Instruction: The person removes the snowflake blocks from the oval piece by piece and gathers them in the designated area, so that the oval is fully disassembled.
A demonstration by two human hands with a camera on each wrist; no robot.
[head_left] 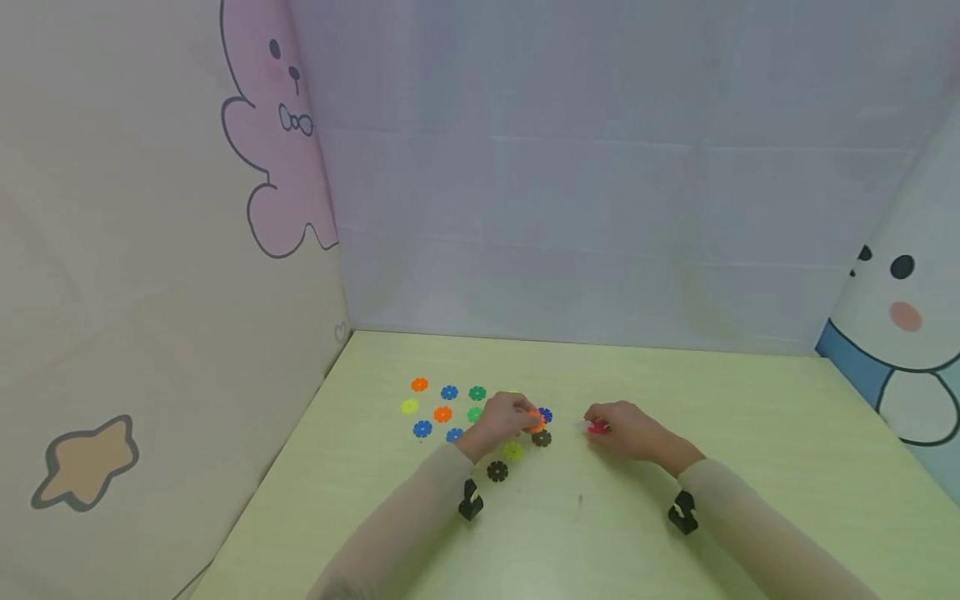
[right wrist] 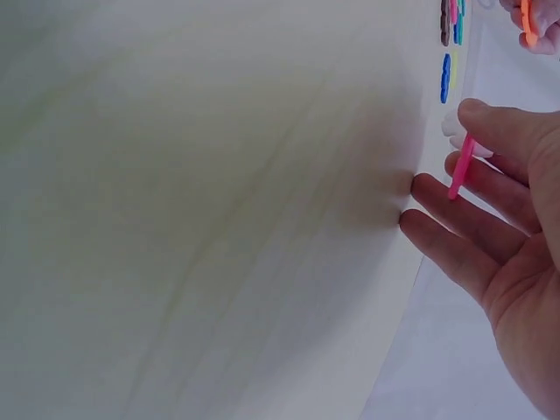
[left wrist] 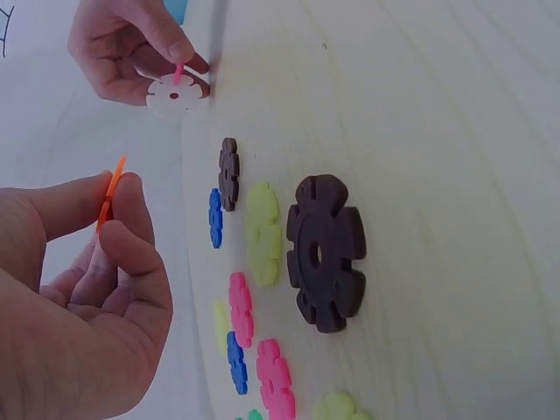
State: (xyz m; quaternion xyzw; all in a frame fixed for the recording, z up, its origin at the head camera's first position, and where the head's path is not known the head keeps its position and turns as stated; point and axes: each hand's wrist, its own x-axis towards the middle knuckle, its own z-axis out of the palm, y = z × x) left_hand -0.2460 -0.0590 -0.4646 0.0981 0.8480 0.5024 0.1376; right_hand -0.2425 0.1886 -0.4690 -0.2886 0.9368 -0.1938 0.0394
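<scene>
My left hand (head_left: 501, 419) pinches an orange notched plastic disc (left wrist: 111, 194) between thumb and fingers, edge-on in the left wrist view and raised over the table. To its right, my right hand (head_left: 628, 429) holds a pink notched disc (right wrist: 462, 166) by thumb and index finger. A white notched disc (left wrist: 173, 98) is slotted crosswise into the pink one and points toward the left hand. The two hands are apart. Under and beside the left hand lie a dark brown disc (head_left: 497, 471), a yellow-green disc (head_left: 513, 451), another brown disc (head_left: 542, 438) and a blue disc (head_left: 547, 414).
More flat notched discs lie left of the left hand, among them an orange disc (head_left: 419, 384), a blue disc (head_left: 422, 428) and a green disc (head_left: 477, 392). The pale yellow table (head_left: 735, 417) meets a curtain (head_left: 585, 208) at the back and a printed cloth (head_left: 165, 292) at left.
</scene>
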